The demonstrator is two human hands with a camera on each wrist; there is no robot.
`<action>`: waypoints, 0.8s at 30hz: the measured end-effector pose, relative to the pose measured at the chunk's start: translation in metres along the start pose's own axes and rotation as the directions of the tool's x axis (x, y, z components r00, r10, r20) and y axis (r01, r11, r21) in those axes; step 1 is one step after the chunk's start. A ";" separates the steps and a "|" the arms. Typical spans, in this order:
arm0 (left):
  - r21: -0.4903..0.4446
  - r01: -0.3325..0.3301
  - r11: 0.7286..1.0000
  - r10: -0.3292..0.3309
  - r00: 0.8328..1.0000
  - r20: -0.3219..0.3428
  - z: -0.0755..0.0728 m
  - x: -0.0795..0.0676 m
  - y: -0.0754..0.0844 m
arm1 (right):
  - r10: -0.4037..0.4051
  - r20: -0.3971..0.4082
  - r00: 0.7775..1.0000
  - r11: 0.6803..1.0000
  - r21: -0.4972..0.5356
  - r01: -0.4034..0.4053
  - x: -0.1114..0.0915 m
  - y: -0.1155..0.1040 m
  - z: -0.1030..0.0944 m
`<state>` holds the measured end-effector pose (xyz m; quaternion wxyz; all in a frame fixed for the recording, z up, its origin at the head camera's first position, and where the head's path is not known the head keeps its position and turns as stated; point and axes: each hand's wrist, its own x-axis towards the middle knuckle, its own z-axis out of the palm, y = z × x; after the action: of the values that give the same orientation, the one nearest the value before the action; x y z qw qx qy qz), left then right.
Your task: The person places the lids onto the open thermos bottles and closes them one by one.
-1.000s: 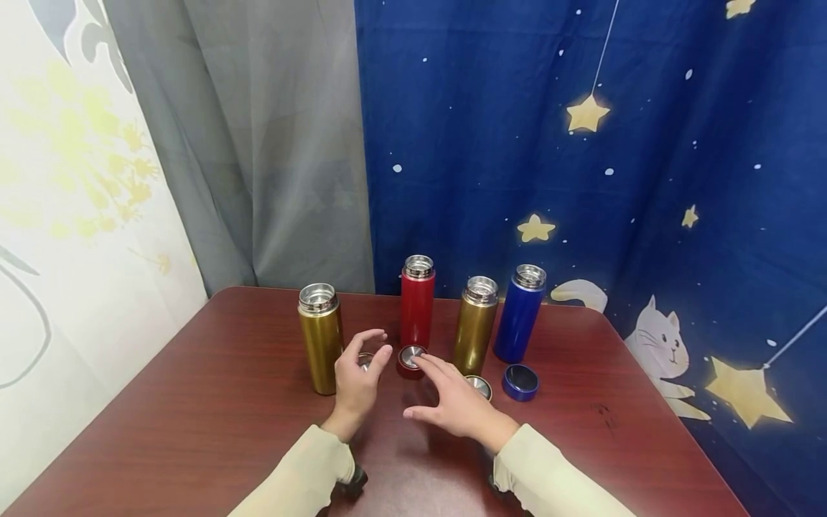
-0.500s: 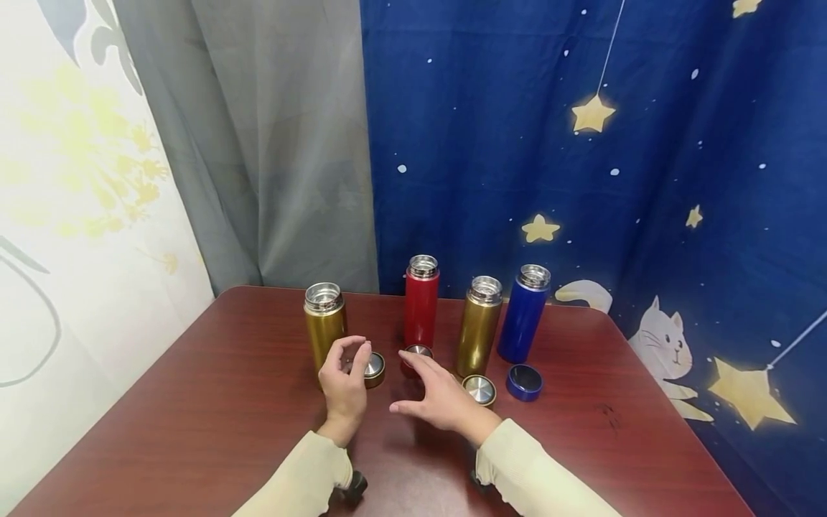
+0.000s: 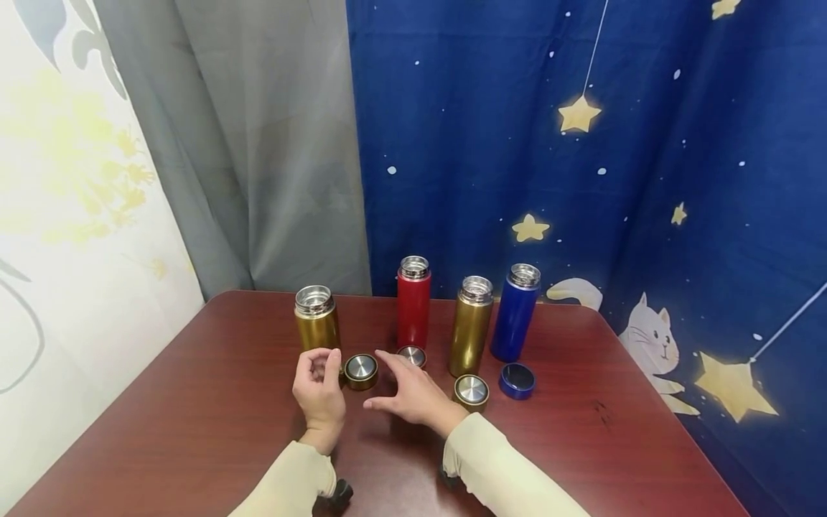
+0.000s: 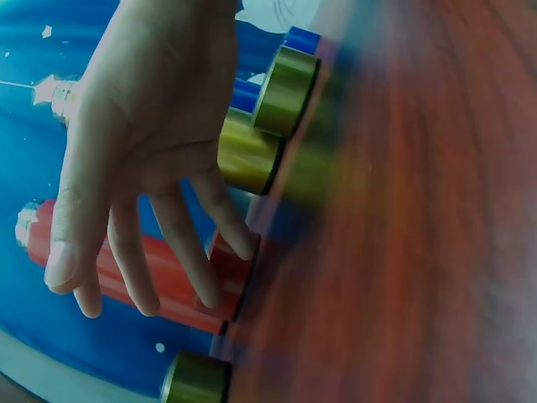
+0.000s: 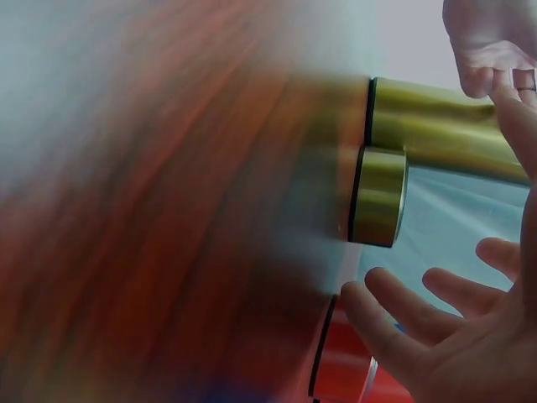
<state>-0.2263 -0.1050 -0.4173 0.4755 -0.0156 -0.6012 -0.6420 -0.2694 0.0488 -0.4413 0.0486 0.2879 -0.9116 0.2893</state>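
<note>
My left hand [image 3: 319, 391], loosely bent with thumb and fingers near each other, is in front of the left gold vacuum flask [image 3: 318, 330]. Nothing shows in its grasp, though some fingers are hidden. To its right lies a gold lid [image 3: 360, 368], silvery side up. My right hand [image 3: 416, 395] hovers with spread fingers and thumb, pointing left between that lid and the red lid [image 3: 412, 354], which it partly covers. In the right wrist view, the fingers of this hand [image 5: 445, 336] overlap the red lid [image 5: 342, 357]; contact is unclear. The left wrist view shows it empty [image 4: 159, 159].
Behind stand an uncapped red flask [image 3: 413, 305], another gold flask [image 3: 470, 330] and a blue flask [image 3: 515, 316], all upright. A second gold lid [image 3: 471, 391] and a blue lid [image 3: 517, 380] lie in front of them. Curtains [image 3: 478, 143] hang beyond the brown table [image 3: 213, 431].
Both hands have shifted left, the left one also slightly nearer the person. The left gold lid, earlier mostly behind the left hand, is now uncovered. Flasks and lids appear unmoved.
</note>
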 end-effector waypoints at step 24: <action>0.285 0.070 0.956 -0.050 0.996 -0.077 -0.017 0.018 -0.054 | 0.145 -0.040 0.989 0.984 -0.099 -0.148 0.035 -0.016 0.033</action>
<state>-0.2606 -0.1382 -0.4519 0.4735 0.0939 -0.6715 -0.5623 -0.2872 0.0020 -0.4518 0.0568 0.2124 -0.9429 0.2502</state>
